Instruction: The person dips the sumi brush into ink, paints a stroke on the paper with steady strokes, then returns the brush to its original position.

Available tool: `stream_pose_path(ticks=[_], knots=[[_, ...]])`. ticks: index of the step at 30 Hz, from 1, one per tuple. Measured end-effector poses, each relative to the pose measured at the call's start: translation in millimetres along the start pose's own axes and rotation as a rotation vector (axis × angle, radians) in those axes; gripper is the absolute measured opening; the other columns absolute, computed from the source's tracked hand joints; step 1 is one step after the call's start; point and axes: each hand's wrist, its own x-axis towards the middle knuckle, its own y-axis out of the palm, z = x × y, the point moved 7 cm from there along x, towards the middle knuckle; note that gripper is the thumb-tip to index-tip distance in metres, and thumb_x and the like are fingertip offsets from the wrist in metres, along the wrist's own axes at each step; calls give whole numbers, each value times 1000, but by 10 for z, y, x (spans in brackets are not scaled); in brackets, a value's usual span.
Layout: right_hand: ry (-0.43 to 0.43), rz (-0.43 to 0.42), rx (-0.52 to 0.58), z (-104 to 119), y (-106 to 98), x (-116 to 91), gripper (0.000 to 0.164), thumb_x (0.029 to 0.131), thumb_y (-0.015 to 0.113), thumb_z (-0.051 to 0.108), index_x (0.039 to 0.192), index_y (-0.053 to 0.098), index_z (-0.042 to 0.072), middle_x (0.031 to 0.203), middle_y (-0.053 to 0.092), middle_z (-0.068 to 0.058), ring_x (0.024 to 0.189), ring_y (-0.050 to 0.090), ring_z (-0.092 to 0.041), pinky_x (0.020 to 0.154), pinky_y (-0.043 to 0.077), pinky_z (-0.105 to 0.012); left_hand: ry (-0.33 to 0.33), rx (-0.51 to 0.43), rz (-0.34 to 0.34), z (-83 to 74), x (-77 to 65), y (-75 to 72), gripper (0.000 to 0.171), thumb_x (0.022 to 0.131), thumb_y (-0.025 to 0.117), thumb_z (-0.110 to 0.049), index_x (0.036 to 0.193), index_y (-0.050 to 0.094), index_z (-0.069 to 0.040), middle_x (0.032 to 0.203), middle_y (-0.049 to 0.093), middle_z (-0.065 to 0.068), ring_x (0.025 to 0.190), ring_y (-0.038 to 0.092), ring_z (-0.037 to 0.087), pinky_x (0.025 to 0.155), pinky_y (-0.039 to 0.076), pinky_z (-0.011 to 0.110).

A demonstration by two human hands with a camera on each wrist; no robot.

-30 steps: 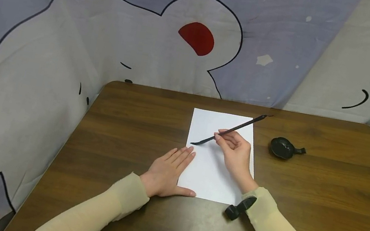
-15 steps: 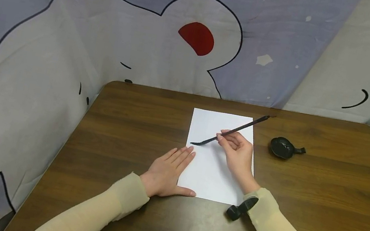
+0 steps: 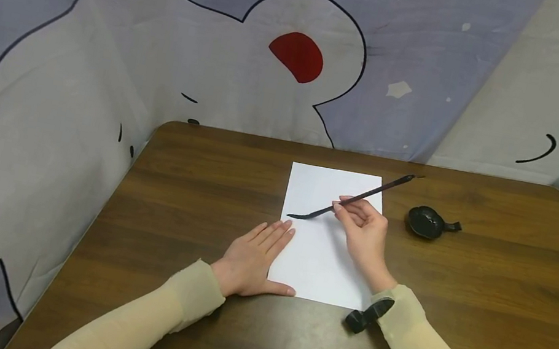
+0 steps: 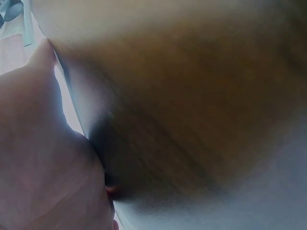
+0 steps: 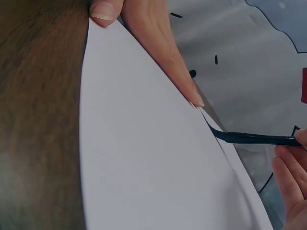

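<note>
A sheet of white paper (image 3: 316,268) lies on the wooden table. My left hand (image 3: 253,260) rests flat on its left edge, fingers straight and thumb at the lower edge; in the left wrist view that hand (image 4: 41,143) shows close up and dark. Over the paper, my right hand (image 3: 366,236) pinches a dark writing brush (image 3: 380,188) between thumb and fingers. The brush slants up to the right. Its bent bristles meet the paper just beyond the left fingertips, as the brush (image 5: 259,139) in the right wrist view shows. Whether ink marks the paper cannot be told.
Right of the paper stands a small black dish (image 3: 425,222) with a short handle. A black wrist camera (image 3: 368,316) hangs at the right cuff, near the paper's lower corner. Behind the table (image 3: 188,183) hangs a patterned cloth (image 3: 416,67).
My right hand has slid slightly to the right, and the brush's upper end has moved right with it. The bristle tip stays near the paper's left edge. My left hand keeps its place.
</note>
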Motion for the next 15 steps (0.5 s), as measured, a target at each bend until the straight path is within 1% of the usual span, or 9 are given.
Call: stream_pose_path(ticks=[3, 5, 10, 12, 15], knots=[[-2, -10, 0, 7, -18, -3, 18, 90, 71, -12, 106, 67, -17, 101, 70, -32, 92, 73, -38, 79, 60, -32, 2, 2, 5, -4, -8, -18, 116, 84, 21, -92, 164, 4, -10, 170, -1, 5, 155, 1, 19, 123, 4, 37], [2, -18, -4, 8, -34, -6, 17, 89, 71, -12, 105, 68, -16, 101, 70, -32, 91, 74, -36, 79, 60, -31, 3, -9, 9, -12, -21, -58, 116, 85, 24, -92, 164, 5, -10, 170, 0, 5, 155, 2, 20, 123, 5, 38], [15, -32, -5, 7, -74, -15, 17, 89, 72, -11, 106, 69, -15, 101, 71, -31, 91, 73, -38, 79, 60, -32, 7, -34, 13, -31, -49, -139, 114, 87, 31, -89, 164, 10, -8, 170, 4, 7, 155, 6, 22, 124, 8, 38], [15, -35, -2, 9, -88, -16, 18, 90, 72, -11, 107, 68, -16, 102, 71, -31, 92, 72, -40, 79, 60, -32, 7, -37, 18, -33, -52, -141, 113, 88, 31, -88, 164, 9, -8, 170, 4, 7, 155, 6, 22, 124, 8, 38], [15, -44, 1, 9, -113, -21, 18, 89, 72, -11, 106, 68, -16, 101, 70, -32, 92, 73, -38, 79, 60, -33, 7, -46, 16, -32, -50, -137, 113, 88, 33, -88, 164, 10, -8, 170, 4, 7, 155, 6, 22, 124, 8, 38]])
